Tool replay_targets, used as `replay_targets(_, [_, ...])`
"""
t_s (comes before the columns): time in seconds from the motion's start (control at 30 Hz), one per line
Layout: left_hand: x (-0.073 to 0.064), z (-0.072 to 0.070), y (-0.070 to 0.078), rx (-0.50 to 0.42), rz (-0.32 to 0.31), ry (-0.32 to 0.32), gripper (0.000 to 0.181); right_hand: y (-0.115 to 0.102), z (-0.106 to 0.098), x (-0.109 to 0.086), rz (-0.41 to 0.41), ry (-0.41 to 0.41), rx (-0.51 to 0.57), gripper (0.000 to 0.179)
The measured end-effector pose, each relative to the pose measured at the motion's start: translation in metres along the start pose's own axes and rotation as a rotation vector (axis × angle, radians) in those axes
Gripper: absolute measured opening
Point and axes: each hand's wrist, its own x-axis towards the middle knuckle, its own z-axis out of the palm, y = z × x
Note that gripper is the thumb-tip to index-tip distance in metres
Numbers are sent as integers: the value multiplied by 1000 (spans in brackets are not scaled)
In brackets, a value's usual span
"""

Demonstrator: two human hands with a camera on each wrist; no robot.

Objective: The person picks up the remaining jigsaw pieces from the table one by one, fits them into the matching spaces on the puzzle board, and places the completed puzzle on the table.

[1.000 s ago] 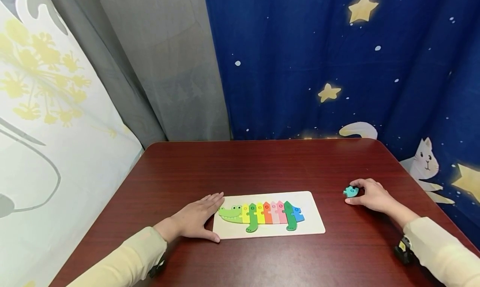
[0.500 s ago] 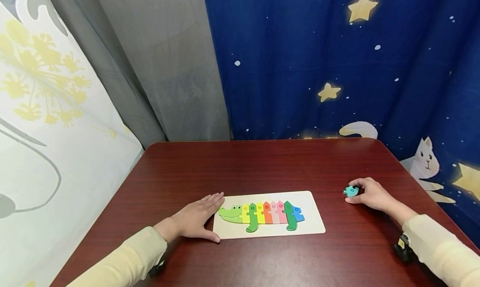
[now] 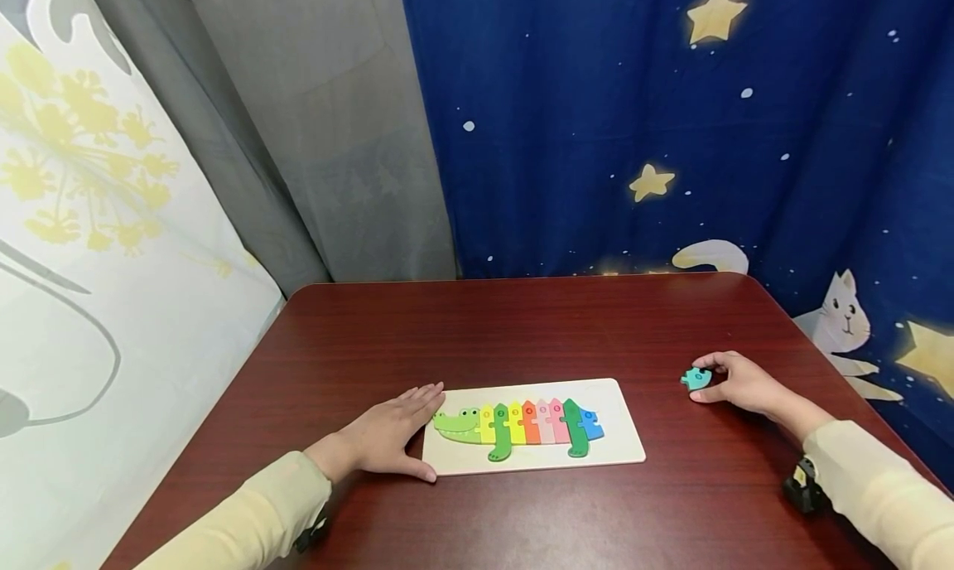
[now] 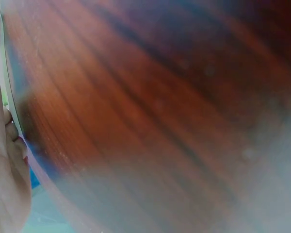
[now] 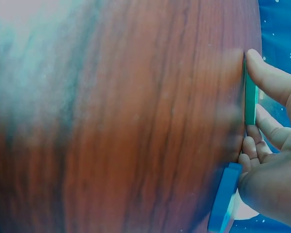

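A white puzzle board (image 3: 622,437) lies on the table, bearing a crocodile puzzle (image 3: 531,422) of several coloured pieces, green head at left and blue piece (image 3: 591,425) at right. My left hand (image 3: 391,433) rests on the board's left end, fingers extended and thumb at its near edge. Off to the board's right, my right hand (image 3: 738,385) pinches a teal puzzle piece (image 3: 696,379) between thumb and fingers, at the tabletop. The right wrist view shows that piece edge-on (image 5: 250,99) between the fingers, plus a blue block-like thing (image 5: 225,199) beside the palm.
The dark red wooden table (image 3: 477,330) has rounded far corners. Behind it hang a grey curtain (image 3: 343,139) and a blue star-patterned curtain (image 3: 566,139). A white patterned cloth (image 3: 149,330) hangs at the left. Blurred tabletop (image 4: 136,121) fills most of the left wrist view.
Both hands, the board and the teal puzzle piece keep nearly the same places. Only the head view has shifted slightly.
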Motion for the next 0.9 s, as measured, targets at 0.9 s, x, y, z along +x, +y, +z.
replay_targets(0.9, [-1, -1, 1, 11, 13, 14, 118, 4, 3, 3, -20, 12, 16, 34])
